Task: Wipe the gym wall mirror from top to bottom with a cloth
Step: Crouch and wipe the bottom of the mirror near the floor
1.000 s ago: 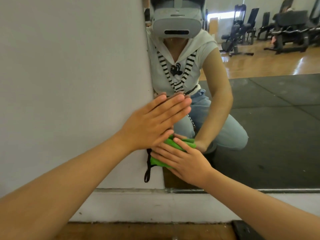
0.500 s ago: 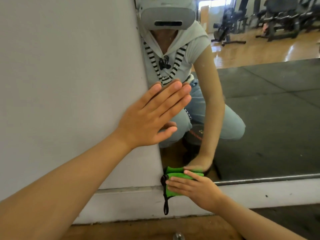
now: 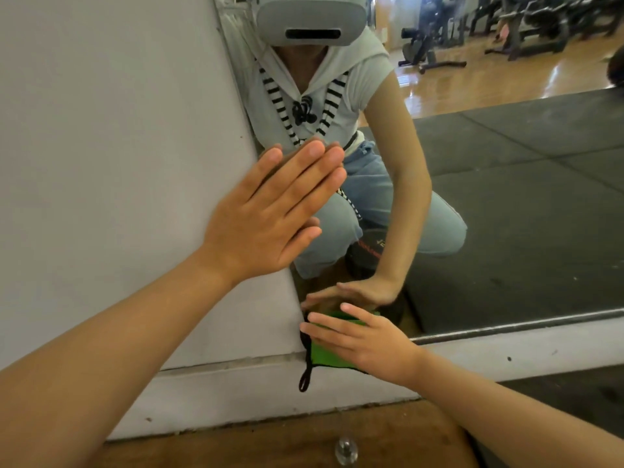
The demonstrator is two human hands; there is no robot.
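Note:
The wall mirror [image 3: 526,211] fills the right half of the view, its left edge meeting a white wall. My left hand [image 3: 270,217] lies flat with straight fingers across that left edge, palm against the surface. A green cloth [image 3: 326,354] with black trim and a hanging black loop is at the mirror's bottom left corner, over the lower frame. My right hand [image 3: 368,342] presses the cloth flat against the glass with its fingers spread and straight. Most of the cloth is hidden under that hand.
A white wall [image 3: 101,146] is on the left and a white baseboard [image 3: 506,356] runs under the mirror. Wooden floor [image 3: 270,447] lies below, with a small shiny round object [image 3: 346,450] on it. The mirror reflects a crouching person, dark mats and gym machines.
My right hand slid the cloth down the glass from mid-height to the mirror's bottom left corner. My left hand stayed flat on the mirror's edge.

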